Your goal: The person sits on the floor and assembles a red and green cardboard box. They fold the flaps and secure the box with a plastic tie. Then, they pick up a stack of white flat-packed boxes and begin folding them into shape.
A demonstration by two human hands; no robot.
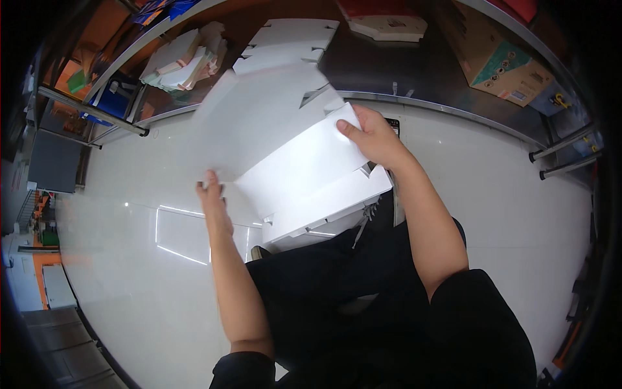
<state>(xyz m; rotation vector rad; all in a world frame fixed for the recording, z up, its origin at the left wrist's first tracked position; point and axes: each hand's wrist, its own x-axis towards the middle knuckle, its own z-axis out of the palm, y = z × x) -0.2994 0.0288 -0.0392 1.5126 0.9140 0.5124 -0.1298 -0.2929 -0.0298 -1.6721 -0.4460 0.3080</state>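
Note:
A white cardboard box blank (304, 165), partly folded along its creases, is held tilted in front of my body. My right hand (376, 137) grips its right end, thumb on top and the other fingers hidden behind. Beside the left edge is my left hand (214, 198), its fingers bent but apart; any contact with the board is hard to make out. The upper panel (256, 120) is smeared by motion. Slots and small tabs show along the board's edges.
On the metal shelf ahead lie another white flat blank (288, 39), a stack of folded cardboard (184, 58) and a pale flat piece (389, 27). A brown carton (495, 61) stands at the right. Shelf legs (570, 159) reach the glossy white floor (142, 285).

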